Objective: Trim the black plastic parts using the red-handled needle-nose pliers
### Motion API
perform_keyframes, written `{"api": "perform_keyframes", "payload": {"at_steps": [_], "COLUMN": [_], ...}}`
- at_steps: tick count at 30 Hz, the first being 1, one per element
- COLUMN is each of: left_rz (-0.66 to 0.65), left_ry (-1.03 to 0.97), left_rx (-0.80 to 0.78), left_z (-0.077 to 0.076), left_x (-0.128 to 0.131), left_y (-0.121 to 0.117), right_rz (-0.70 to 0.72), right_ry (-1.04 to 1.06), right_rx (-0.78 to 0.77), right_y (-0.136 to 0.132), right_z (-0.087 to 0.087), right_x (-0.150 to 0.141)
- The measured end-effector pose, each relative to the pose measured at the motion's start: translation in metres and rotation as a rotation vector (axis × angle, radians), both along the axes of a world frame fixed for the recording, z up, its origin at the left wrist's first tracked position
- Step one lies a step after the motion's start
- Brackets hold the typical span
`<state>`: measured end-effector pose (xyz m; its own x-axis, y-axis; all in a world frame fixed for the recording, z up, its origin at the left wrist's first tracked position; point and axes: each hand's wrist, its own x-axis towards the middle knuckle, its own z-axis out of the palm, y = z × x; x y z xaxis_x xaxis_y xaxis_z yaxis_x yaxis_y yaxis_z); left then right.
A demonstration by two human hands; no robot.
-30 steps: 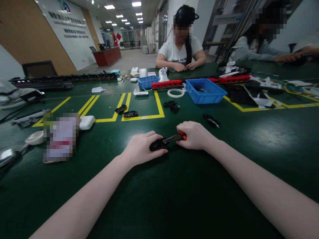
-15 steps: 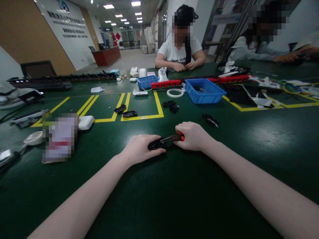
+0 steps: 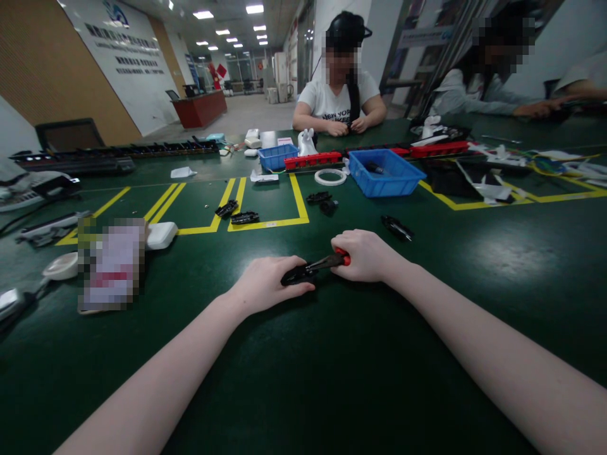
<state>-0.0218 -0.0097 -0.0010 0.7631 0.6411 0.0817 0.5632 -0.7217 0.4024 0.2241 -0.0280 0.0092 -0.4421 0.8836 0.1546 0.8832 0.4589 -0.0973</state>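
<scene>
Over the middle of the dark green table (image 3: 303, 385), well in from its far edge, the left hand (image 3: 265, 284) pinches a glossy black, elongated plastic part (image 3: 294, 275) between thumb and fingers. The right hand (image 3: 363, 256) is curled into a fist around the red handles of metal pliers (image 3: 331, 260), whose nose reaches the part's right end; whether it grips it is too small to tell.

Beyond the hands lie a slim black part (image 3: 397, 228) to the right, a black ribbed piece (image 3: 318, 196) beside a short round black piece (image 3: 328, 206), and two small black slotted pieces (image 3: 245, 217) by the yellow tape lines (image 3: 302, 205). Nearer the far edge stands a rectangular blue plastic bin (image 3: 386, 175) with dark items inside. Towards the table's left side, a pixelated flat rectangular object (image 3: 112, 265) lies beside a rounded white case (image 3: 162, 235). A person in a white T-shirt (image 3: 339, 104) sits at the far edge.
</scene>
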Motion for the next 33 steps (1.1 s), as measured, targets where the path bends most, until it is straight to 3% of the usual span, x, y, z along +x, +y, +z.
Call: {"api": "perform_keyframes", "payload": {"at_steps": [21,33], "left_rz": [0.009,0.045], "left_ry": [-0.076,-0.090], "left_rx": [-0.044,0.158], "left_z": [0.0012,-0.0066], "left_x": [-0.0017,-0.0004], "left_y": [-0.0016,-0.0009], "right_rz": [-0.015,-0.043], "right_ry": [0.053,0.106], "right_rx": [0.127,0.092], "right_y": [-0.0028,-0.0032], "right_z": [-0.0048,-0.0045], "right_x": [-0.0046,-0.0039]}}
